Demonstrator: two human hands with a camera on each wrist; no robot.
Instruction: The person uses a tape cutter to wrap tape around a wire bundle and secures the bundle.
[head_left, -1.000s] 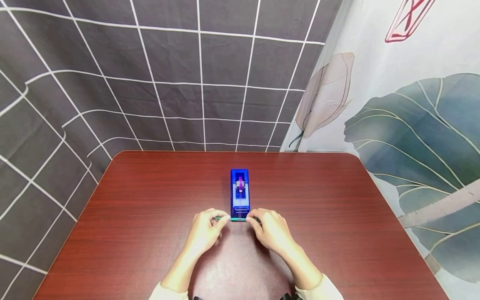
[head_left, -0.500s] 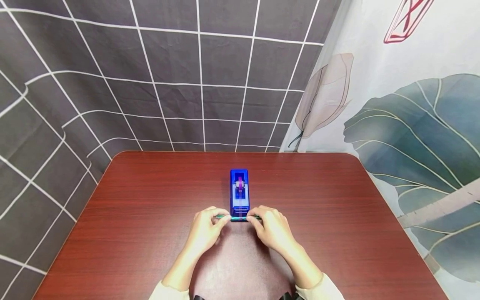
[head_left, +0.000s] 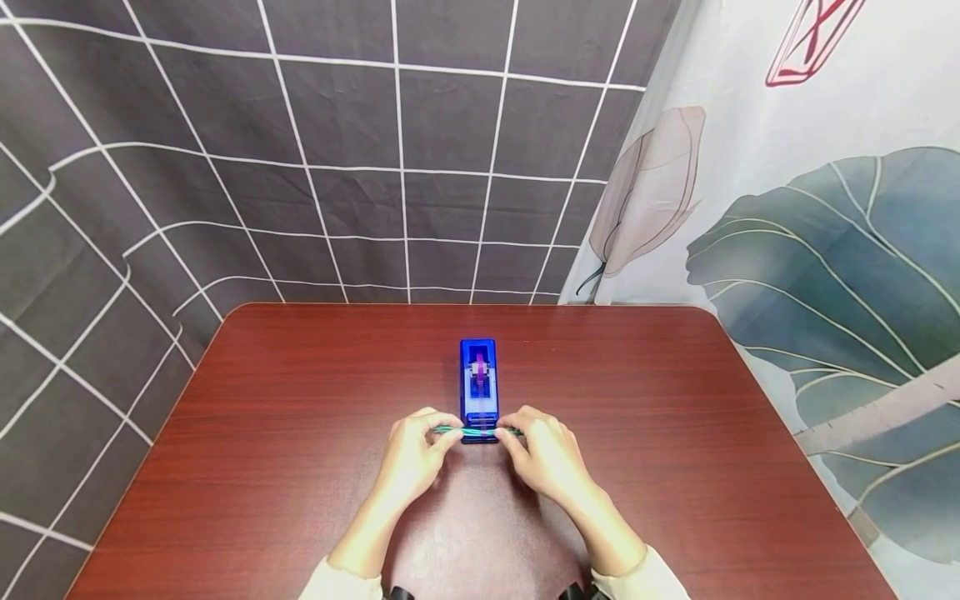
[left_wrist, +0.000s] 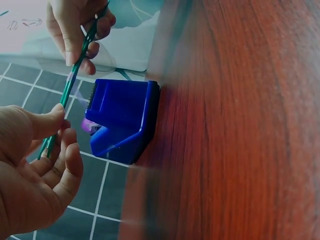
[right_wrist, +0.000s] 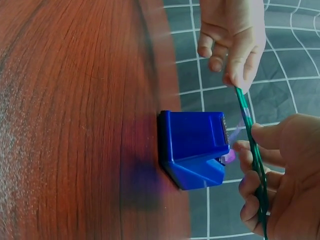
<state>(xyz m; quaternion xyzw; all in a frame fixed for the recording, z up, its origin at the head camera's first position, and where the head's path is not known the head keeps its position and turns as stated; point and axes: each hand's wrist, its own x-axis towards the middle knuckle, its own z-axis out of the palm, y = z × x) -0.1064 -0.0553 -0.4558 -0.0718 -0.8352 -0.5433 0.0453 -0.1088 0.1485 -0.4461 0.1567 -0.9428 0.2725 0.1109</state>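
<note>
A blue tape dispenser (head_left: 480, 406) stands on the table with a purple tape roll (right_wrist: 229, 156) in it. Just in front of its toothed edge, both hands hold a thin bundle of green cord-like strands (head_left: 478, 432) crosswise. My left hand (head_left: 412, 454) pinches one end between thumb and fingers. The other end is gripped by my right hand (head_left: 546, 454), whose curled fingers lie around the strands in the right wrist view. A clear purplish strip of tape (right_wrist: 237, 131) stretches from the dispenser to the middle of the bundle (left_wrist: 66, 92) and sticks there.
The reddish-brown wooden table (head_left: 300, 383) has rounded far corners. Behind it hangs a dark grey curtain (head_left: 337, 108) with white grid lines. A white curtain with a leaf print (head_left: 817, 250) hangs at the right.
Both hands and the green strands have shifted slightly away from the body, over the dispenser's near end. The dispenser has stayed in place.
</note>
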